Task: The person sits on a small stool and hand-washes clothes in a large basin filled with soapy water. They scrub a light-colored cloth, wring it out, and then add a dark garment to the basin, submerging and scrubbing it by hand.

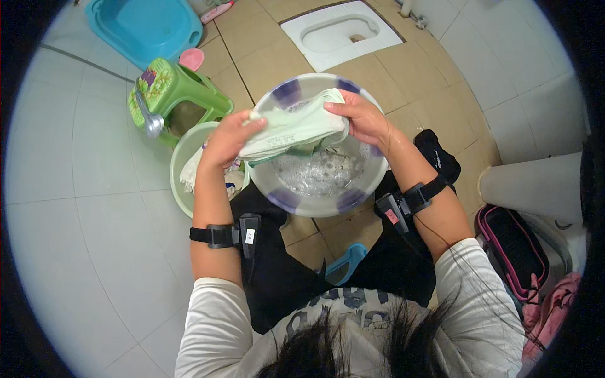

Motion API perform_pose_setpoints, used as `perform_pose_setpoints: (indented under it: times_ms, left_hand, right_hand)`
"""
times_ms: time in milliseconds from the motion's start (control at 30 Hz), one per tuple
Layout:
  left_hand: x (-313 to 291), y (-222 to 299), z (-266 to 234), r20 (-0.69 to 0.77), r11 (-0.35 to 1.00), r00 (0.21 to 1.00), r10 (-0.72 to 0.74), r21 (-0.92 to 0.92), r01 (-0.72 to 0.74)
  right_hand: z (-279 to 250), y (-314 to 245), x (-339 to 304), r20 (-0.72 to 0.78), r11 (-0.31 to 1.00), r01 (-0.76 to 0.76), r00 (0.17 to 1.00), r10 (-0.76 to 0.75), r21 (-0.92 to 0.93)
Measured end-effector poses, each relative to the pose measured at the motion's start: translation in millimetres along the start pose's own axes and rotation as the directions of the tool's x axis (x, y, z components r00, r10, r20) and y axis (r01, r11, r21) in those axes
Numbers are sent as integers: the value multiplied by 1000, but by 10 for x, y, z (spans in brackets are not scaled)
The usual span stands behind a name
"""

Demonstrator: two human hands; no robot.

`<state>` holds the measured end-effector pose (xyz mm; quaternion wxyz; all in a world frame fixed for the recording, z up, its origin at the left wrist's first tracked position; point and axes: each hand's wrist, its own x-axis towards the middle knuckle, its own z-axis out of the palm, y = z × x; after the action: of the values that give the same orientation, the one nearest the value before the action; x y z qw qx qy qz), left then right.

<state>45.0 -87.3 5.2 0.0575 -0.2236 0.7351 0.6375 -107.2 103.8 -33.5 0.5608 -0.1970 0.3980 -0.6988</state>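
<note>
A pale green, folded piece of cloth (293, 129) is stretched between my two hands, above a white basin with purple patches (277, 196). My left hand (230, 138) grips its left end, thumb on top. At its upper right end, my right hand (362, 118) pinches it, also with the thumb on top. Sudsy water (318, 173) fills the basin below, and the cloth hides part of it. Whether something lies under the suds I cannot tell. Beside my left forearm, a light green basin (179, 176) holds white and coloured cloth items, partly hidden by my arm.
A green stool (183, 91) with a shower head (151, 120) stands at the left. Behind it are a blue tub (148, 28) and a pink scoop (191, 59). A squat toilet (340, 34) is set in the floor ahead. At the right lies a black-and-pink bag (513, 252).
</note>
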Motion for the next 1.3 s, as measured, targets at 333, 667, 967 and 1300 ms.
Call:
perform_pose_setpoints:
  times_ms: [333, 667, 967, 1300]
  left_hand:
    - [-23, 14, 411, 190, 777, 949, 252, 545, -316]
    - [207, -23, 534, 27, 799, 998, 65, 598, -68]
    - [299, -423, 899, 206, 785, 974, 98, 586, -203]
    - [185, -86, 549, 144, 730, 967, 211, -681, -58]
  right_hand:
    - [-94, -26, 26, -80, 934, 155, 987, -137, 321]
    - [108, -85, -7, 104, 856, 75, 983, -148, 512]
    - [111, -73, 70, 21, 753, 124, 983, -181, 646]
    - [109, 224, 19, -38, 987, -150, 988, 152, 53]
